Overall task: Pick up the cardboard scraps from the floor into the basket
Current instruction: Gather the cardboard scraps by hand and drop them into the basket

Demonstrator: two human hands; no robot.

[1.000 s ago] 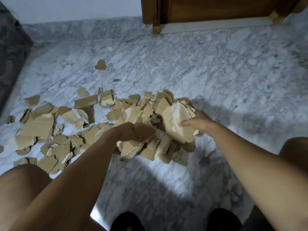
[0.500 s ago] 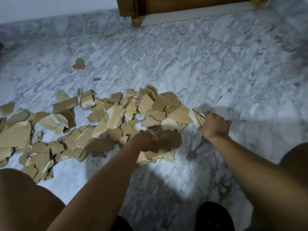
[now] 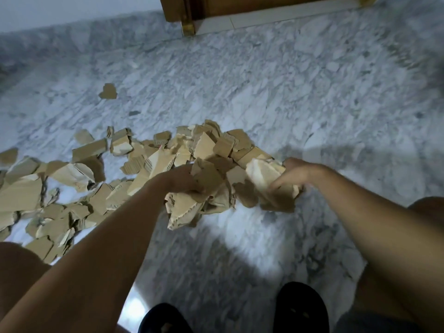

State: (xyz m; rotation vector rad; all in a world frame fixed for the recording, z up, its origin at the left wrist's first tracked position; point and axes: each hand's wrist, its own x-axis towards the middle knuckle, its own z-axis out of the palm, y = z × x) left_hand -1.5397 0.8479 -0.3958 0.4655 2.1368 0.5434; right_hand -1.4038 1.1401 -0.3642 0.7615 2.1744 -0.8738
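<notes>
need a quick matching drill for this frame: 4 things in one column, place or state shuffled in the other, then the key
Things:
1. left hand
2. right hand
3. lone scrap
4. shoes

Place or state:
A. at the bottom edge of the view, black
B. lies apart on the marble, beyond the pile
C. grips scraps at the pile's right end
D. grips scraps in the middle of the pile

Pairs: 1-D, 2-C, 3-B, 4-A

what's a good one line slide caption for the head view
Both hands, left hand and right hand, gather a bundle of cardboard scraps from the marble floor.
</notes>
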